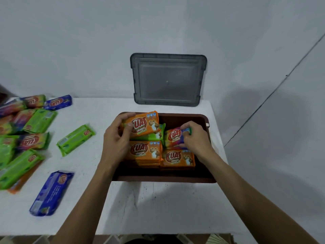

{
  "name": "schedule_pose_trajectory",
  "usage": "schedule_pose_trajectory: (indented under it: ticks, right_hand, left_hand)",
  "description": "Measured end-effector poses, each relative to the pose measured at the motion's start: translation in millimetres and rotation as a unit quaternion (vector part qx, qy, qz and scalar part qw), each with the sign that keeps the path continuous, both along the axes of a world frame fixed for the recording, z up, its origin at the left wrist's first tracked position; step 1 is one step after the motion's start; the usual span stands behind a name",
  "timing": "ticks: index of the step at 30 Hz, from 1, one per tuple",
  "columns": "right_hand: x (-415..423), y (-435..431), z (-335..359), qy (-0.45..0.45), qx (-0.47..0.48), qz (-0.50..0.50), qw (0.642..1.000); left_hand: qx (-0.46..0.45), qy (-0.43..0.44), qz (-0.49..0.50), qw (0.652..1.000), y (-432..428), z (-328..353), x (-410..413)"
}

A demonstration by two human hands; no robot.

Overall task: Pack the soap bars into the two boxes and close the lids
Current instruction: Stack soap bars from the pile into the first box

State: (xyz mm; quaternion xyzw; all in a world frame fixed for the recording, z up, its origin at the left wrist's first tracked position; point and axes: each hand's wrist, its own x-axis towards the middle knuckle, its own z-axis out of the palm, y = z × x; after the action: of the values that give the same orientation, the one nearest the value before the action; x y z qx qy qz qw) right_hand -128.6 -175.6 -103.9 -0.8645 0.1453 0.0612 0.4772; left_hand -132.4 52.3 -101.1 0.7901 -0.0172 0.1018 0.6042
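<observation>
Soap bars in orange wrappers lie in a brown box, in two stacks side by side just below both hands, nearer the person than the fingertips. The left hand grips an orange bar by its left end, thumb on top and fingers curled round the edge, and holds it tilted over the box's far-left corner. Directly under that bar, right of the left thumb, a green-wrapped bar shows only as a strip.

The right hand pinches a rainbow bar at its right end, fingers curled over the blue-green tip. That bar sits inside the box between the two hands.

Beyond the right hand, the box's far-right corner is dark and its floor cannot be made out. The part of the box beneath both wrists is in shadow too. How many bars each stack holds is hard to tell, since only edges show.

Beyond both hands a grey lid stands upright against the wall, off the box. Well to the left of the left hand, loose bars in green, blue, orange and rainbow wrappers lie on the white table, blurred and cut off at the frame's edge. A lone green bar and a blue bar lie apart from the pile, nearer the left forearm.
</observation>
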Motion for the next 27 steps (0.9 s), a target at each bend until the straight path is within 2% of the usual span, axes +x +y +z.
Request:
schedule_pose_trajectory:
  ticks: [3, 9, 16, 18, 20, 23, 27]
  right_hand:
    - [0.7, -0.7, -6.4, 0.019, -0.1, 0.058, 0.993]
    - [-5.4, 7.9, -10.8, 0.009, -0.295, 0.126, 0.947]
    - [-6.6, 5.3, -1.4, 0.008, -0.33, 0.166, 0.929]
    - [-5.6, 2.9, 7.0, -0.028, -0.329, 0.153, 0.931]
    - [-1.6, -1.9, 17.3, -0.082, -0.256, 0.132, 0.954]
    - [2.9, -8.2, 30.4, -0.089, -0.021, 0.123, 0.988]
    - [-2.0, -6.0, 35.9, -0.047, 0.194, 0.146, 0.969]
  left_hand:
    - [0.0, 0.002, 0.002, 1.0, 0.2, 0.5, 0.6]
    - [-0.002, 0.001, -0.015, 1.0, -0.4, 0.6, 1.0]
    - [0.003, 0.006, -0.025, 1.0, 0.2, -0.5, 0.0]
    - [0.003, 0.005, -0.034, 0.999, -0.1, 0.2, -0.4]
    - [-0.003, 0.01, -0.051, 0.999, -0.1, 0.5, -0.1]
    - [-0.032, 0.033, -0.072, 0.996, -1.7, 3.3, 0.7]
    - [-0.092, 0.068, -0.094, 0.989, -10.3, 8.8, 2.7]
